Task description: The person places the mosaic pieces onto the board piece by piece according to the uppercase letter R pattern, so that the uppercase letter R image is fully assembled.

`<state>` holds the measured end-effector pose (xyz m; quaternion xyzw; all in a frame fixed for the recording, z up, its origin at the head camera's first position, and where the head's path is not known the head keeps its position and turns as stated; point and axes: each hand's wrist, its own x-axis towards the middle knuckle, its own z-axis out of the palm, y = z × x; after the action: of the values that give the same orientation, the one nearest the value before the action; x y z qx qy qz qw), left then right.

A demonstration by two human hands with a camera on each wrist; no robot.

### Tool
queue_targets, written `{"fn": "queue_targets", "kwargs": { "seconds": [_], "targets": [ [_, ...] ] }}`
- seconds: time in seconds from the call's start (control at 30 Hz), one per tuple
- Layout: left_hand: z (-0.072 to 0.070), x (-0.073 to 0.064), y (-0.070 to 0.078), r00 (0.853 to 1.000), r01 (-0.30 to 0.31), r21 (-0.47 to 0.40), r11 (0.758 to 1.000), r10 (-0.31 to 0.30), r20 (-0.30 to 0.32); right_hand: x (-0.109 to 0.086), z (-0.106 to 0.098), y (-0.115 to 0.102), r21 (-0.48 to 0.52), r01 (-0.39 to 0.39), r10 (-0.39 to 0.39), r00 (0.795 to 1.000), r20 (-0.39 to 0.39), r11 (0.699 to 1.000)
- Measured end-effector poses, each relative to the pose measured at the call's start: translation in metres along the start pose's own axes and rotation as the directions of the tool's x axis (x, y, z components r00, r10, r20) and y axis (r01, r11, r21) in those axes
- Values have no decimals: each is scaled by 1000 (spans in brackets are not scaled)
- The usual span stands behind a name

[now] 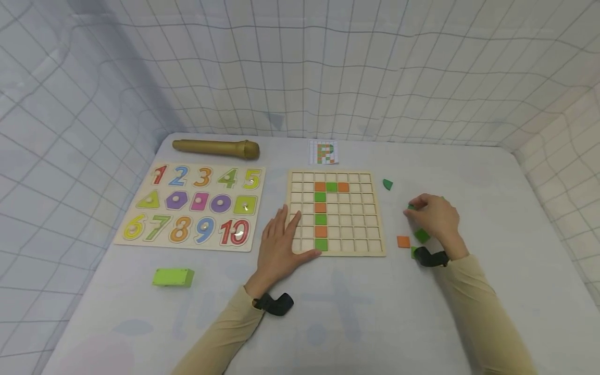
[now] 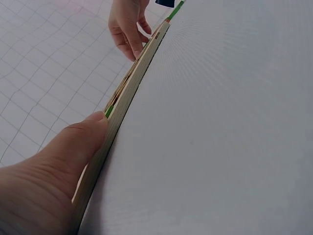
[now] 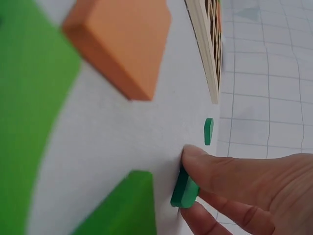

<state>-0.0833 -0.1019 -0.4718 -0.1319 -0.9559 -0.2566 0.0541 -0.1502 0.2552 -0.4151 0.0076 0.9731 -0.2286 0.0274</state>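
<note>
My left hand [image 1: 277,250] rests spread over the lower-left corner of a wooden grid board [image 1: 378,219]. Its thumb touches the front rim beside a green square tile [image 1: 321,245]. On the board, orange and green square tiles form a column with a short row at its top. Right of the board, my right hand [image 1: 436,216] pinches a small dark green tile [image 3: 185,191] between thumb and fingers, at the table surface. Around that hand lie an orange square tile [image 1: 403,241], a green tile [image 1: 422,236], another green one partly hidden by the wrist camera, and a green quarter-round tile [image 1: 387,184].
Behind the board lies a small pattern card [image 1: 323,152]. A number-and-shape peg puzzle [image 1: 189,205] sits on the left, with a brownish microphone-shaped object [image 1: 215,148] behind it and a light green block [image 1: 173,277] in front. Grid-patterned curtains [image 1: 290,67] enclose the table.
</note>
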Motion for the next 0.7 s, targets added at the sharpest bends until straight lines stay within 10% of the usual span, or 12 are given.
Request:
{"fn": "queue_targets", "kwargs": {
  "seconds": [0.7],
  "targets": [
    [-3, 1, 1, 1000, 11, -33, 999, -11, 9, 14, 1, -21, 131, 63, -55, 996, -67, 989]
  ]
}}
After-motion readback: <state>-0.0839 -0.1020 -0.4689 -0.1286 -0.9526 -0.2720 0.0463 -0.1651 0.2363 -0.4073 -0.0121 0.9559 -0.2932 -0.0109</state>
